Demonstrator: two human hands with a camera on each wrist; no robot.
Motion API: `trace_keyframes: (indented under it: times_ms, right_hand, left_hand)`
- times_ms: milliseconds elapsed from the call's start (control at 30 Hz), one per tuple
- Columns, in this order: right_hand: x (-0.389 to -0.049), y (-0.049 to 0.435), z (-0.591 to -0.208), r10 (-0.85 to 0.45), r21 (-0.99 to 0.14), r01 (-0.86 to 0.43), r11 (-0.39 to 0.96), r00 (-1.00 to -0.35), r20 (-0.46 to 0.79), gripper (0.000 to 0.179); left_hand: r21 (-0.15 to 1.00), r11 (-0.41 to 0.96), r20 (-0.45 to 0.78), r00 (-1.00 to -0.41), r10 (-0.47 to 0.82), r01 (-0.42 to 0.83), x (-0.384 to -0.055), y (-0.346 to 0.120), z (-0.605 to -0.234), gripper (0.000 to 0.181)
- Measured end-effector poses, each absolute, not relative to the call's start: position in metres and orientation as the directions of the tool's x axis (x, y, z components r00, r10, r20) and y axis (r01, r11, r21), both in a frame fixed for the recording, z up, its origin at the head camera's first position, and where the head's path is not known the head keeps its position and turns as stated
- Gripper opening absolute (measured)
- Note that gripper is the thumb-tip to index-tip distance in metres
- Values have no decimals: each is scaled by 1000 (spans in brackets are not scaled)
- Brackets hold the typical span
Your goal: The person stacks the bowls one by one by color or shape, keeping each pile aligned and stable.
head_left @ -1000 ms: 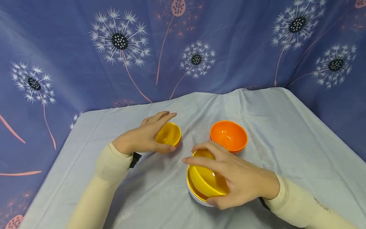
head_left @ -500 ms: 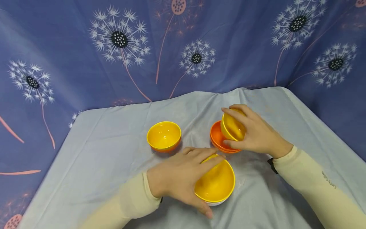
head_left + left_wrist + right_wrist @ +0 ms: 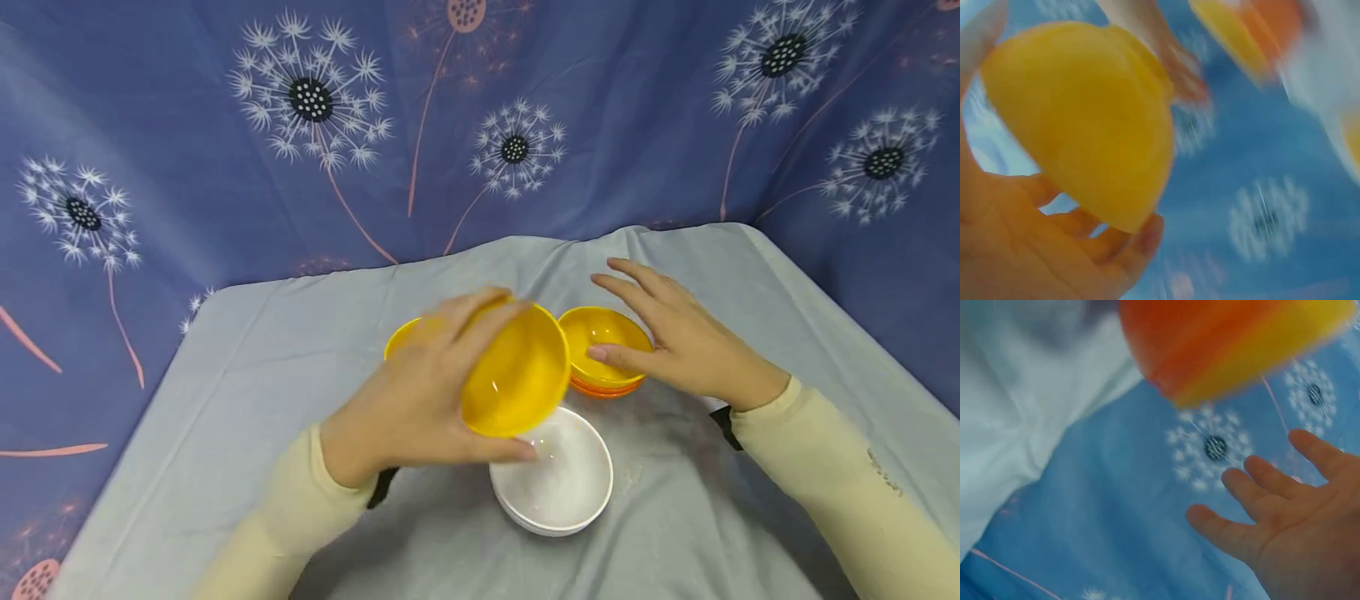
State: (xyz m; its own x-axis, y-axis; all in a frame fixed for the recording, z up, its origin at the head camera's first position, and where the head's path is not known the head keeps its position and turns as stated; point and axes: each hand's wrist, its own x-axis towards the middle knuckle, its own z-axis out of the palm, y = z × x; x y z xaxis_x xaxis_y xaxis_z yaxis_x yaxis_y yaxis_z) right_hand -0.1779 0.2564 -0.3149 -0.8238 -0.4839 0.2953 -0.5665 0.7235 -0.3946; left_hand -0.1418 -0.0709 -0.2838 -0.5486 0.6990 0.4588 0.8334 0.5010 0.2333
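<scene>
In the head view my left hand [image 3: 412, 396] grips a tilted yellow bowl [image 3: 521, 379] by its rim, above and behind a white bowl [image 3: 558, 492]. The left wrist view shows the side of that yellow bowl [image 3: 1085, 119] between thumb and fingers. My right hand [image 3: 686, 346], its fingers spread, is at the right-hand stack, where a yellow bowl [image 3: 592, 325] sits in orange bowls [image 3: 609, 392]. From the right wrist, the hand [image 3: 1310, 531] appears apart from the orange bowl [image 3: 1191, 344]. Another yellow bowl [image 3: 400, 335] is mostly hidden behind my left hand.
A pale cloth [image 3: 300, 333] with wrinkles covers the table. Behind it hangs a blue curtain [image 3: 600, 100] with a dandelion print. The white bowl appears to have another nested beneath it.
The right hand has set its yellow bowl into the orange stack and released it. My left hand has lifted the yellow bowl off the white one, moving it back and leftward.
</scene>
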Motion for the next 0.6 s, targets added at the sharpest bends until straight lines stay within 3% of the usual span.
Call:
trace_keyframes:
  times_ms: [100, 200, 267, 433, 600]
  right_hand:
    - [-167, 251, -308, -498, -394, -604, 693, -796, 344, 80]
    - [-152, 236, -309, -597, -297, -713, 635, -697, 397, 85]
    - [-140, 224, -312, -672, -213, -781, 587, -616, 411, 92]
    - [-112, 198, -324, -815, -140, -874, 466, -485, 317, 113]
    - [-104, 185, -336, -850, -144, -880, 452, -474, 230, 110]
  left_hand:
    - [272, 611, 434, -662, 611, 743, -169, -97, -281, 129]
    - [340, 695, 290, -774, 563, 634, -192, -118, -287, 132]
    - [384, 722, 188, -815, 549, 575, -202, -126, -292, 132]
    - [415, 737, 33, -818, 574, 534, -212, -129, -302, 132]
    - [404, 760, -101, -801, 590, 510, -213, -124, -310, 132]
